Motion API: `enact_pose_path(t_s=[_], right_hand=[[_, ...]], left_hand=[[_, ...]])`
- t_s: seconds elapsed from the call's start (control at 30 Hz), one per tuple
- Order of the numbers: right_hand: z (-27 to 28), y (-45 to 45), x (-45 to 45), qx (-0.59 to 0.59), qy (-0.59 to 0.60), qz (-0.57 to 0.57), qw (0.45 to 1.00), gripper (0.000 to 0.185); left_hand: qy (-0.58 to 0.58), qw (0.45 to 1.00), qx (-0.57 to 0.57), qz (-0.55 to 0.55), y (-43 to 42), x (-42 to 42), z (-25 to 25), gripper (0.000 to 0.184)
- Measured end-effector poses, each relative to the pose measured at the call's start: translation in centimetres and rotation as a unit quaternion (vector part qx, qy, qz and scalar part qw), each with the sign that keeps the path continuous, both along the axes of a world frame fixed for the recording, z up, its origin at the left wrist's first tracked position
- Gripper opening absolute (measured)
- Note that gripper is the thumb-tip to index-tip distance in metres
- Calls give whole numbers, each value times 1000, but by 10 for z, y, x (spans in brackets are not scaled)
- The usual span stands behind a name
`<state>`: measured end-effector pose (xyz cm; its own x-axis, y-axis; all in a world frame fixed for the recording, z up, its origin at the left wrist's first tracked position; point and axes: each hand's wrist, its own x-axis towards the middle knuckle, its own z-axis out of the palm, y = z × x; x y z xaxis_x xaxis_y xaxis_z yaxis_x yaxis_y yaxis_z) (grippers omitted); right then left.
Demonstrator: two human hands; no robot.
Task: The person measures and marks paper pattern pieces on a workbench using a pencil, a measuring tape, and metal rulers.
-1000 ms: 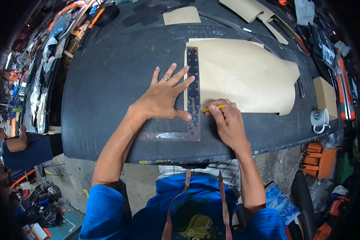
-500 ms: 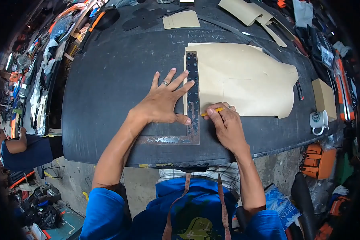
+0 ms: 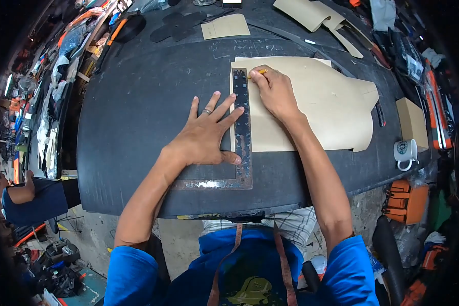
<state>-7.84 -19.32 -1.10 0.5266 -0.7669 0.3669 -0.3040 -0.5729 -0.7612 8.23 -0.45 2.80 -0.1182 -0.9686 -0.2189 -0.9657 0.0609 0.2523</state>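
A dark metal L-shaped ruler [image 3: 243,127], worn and rusty near its corner, lies along the left edge of a sheet of tan paper [image 3: 311,112]. Spread over the ruler's long arm is my left hand [image 3: 201,130], fingers apart, with fingertips and thumb pressing on the metal. My right hand [image 3: 276,92] pinches a yellow pencil [image 3: 260,74], its tip by the ruler's right edge near the far end. The paper's left margin shows as a thin strip beyond the ruler. Part of the paper is hidden beneath my right hand and forearm.
On the dark table [image 3: 137,127] lie a small tan paper piece [image 3: 225,27], curled paper offcuts [image 3: 311,18] and a black flower-shaped piece [image 3: 176,26]. To the right stand a white mug [image 3: 405,154] and a cardboard box [image 3: 412,122]. Another person's arm [image 3: 23,189] shows at left.
My right hand has moved with the pencil from the ruler's near end up to its far end. My left hand stays spread on the ruler. The view has shifted slightly.
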Motion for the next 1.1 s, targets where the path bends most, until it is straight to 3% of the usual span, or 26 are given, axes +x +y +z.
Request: enact_pose_path(t_s=[0.1,0.17,0.27,0.33,0.4,0.43,0.53,0.6,0.67,0.83,1.0,1.1], right_hand=[[-4,14,-13,-57,-7,10,998,36],[-2,47,-35,-63,53,24,996,37],[32,94,-87,27,155,70,985,34],[43,102,-119,179,128,101,970,29],[51,88,-132,193,43,-5,980,27],[35,68,-139,137,-6,-20,990,33],[41,14,-149,53,93,-27,994,42],[35,-18,-143,-7,144,-22,989,47],[34,-47,-133,-180,311,-12,933,71],[38,-107,-115,-129,368,3,921,93],[52,-127,-109,-97,418,16,903,103],[58,-124,-109,-87,409,9,908,97]], left_hand=[[-4,1000,11,0,0,-1,1,128],[-13,1000,20,-1,-1,1,1,130],[-13,1000,16,-2,-2,3,0,131],[-14,1000,14,-3,-1,1,0,132],[-14,1000,12,-6,1,1,-2,131],[-15,1000,11,-8,1,2,-3,129],[-23,1000,0,-12,0,-2,7,126],[3,1000,-9,0,16,-18,14,116],[28,999,-16,10,37,-36,19,107],[55,988,-138,31,131,-95,7,70],[126,967,-193,111,176,-111,-6,53],[121,968,-191,112,183,-112,-4,51]])
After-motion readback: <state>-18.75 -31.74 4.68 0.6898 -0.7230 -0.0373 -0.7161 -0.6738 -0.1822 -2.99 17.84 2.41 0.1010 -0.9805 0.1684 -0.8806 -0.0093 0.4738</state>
